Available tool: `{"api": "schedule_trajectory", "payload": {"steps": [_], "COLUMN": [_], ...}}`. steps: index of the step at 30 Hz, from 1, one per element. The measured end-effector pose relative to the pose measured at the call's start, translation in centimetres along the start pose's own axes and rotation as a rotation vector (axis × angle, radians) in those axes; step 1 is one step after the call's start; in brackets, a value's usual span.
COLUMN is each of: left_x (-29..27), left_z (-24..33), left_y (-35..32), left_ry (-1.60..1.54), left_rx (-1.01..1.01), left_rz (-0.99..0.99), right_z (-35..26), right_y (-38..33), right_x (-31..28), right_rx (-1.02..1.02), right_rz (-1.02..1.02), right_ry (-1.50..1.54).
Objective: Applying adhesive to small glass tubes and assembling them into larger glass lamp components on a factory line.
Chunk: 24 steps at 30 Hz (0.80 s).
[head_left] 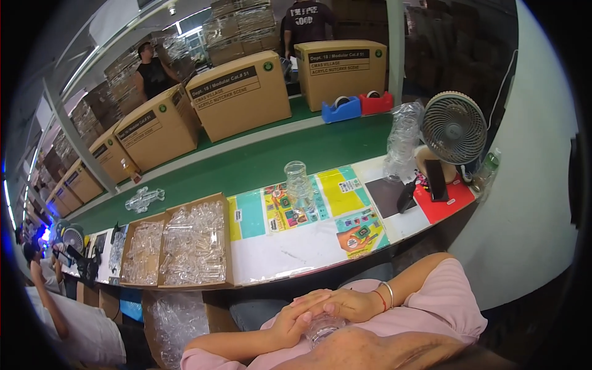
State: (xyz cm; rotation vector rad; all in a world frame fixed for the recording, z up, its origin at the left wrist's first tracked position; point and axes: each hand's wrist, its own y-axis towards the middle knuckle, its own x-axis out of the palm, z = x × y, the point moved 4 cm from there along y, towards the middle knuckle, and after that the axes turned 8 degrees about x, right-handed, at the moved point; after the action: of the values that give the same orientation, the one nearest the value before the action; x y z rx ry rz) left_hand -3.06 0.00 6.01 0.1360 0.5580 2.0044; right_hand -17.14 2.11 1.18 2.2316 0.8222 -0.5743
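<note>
My two hands meet in front of my body, below the table edge. My left hand [288, 325] comes from the left, its fingers closed and overlapping those of the other hand. My right hand [353, 304], with a bangle and a red string at the wrist, closes from the right. Between and below them shows a round clear plastic piece [324, 328], partly hidden by the fingers. On the table ahead stands a stack of clear plastic pieces [299, 185]. To its left, a cardboard tray [229, 246] holds many small clear plastic parts.
Below the table, an open box [216, 311] holds clear wrapping. At the right are a fan [454, 128], a phone [436, 180] and stacked clear pieces [404, 142]. Cartons [240, 98] and tape dispensers [341, 110] line the green belt [246, 160]. A co-worker [80, 320] sits at left.
</note>
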Motion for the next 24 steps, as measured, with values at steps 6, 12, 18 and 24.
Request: {"api": "schedule_trajectory", "payload": {"steps": [6,12,18,24], "left_x": [0.2,0.2,0.3,-0.6], "left_z": [-0.6,-0.7,-1.0,-2.6], "left_y": [-0.3,-0.5,-0.5,-0.5], "left_ry": [0.035,0.033,0.074,-0.015], "left_rx": [0.031,0.004,0.073,-0.151], "left_rz": [0.018,0.014,0.017,0.040], "right_z": [-3.3,-3.9,-4.2,-2.3], "right_y": [0.1,0.8,0.8,0.4], "right_x": [-1.0,-1.6,-1.8,-1.9], "right_rx": [0.381,0.274,0.295,0.380], "right_rz": [-0.017,0.080,0.041,0.080], "right_ry": [0.445,0.446,0.449,0.530]}}
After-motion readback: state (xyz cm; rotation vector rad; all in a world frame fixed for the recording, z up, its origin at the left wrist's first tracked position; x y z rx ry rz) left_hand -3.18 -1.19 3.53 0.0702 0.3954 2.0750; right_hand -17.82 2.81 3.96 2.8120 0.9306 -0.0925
